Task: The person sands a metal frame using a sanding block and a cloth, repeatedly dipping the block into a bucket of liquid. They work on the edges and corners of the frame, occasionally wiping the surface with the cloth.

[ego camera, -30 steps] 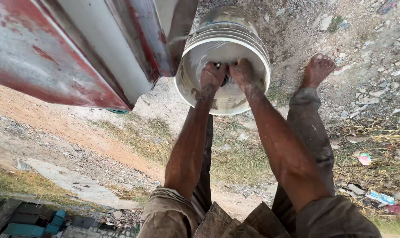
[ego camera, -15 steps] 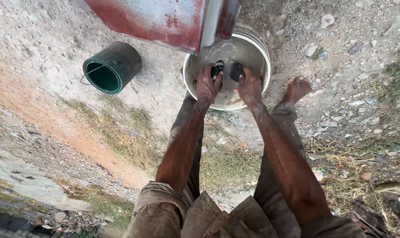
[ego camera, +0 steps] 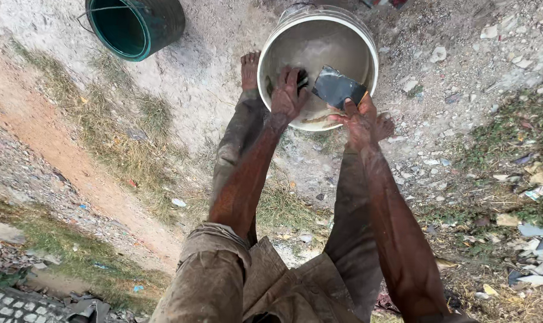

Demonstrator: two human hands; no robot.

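White plastic bucket (ego camera: 367, 42) at upper centre of frame, upright on bare gritty ground (ego camera: 211, 78), murky water inside, rim touching or just beside both bare feet. Left hand (ego camera: 288, 93) reaching over near rim into bucket, fingers curled down around a small dark object; grip hidden by knuckles, so cannot tell how firmly closed. Right hand (ego camera: 360, 116) at right part of rim, pinching lower edge of dark flat blade (ego camera: 337, 87), apparently a scraper or trowel head, held tilted above the water. Blade judged stiff, thin, wet and likely slippery; best held at lower edge or handle end, away from sharp corners. Bucket judged moderately heavy with water, wall flexible, best taken at rim or by wire bail. Dark green bucket (ego camera: 137, 24) lying on its side at upper left, well apart. Litter scraps (ego camera: 531, 230) scattered at lower right.
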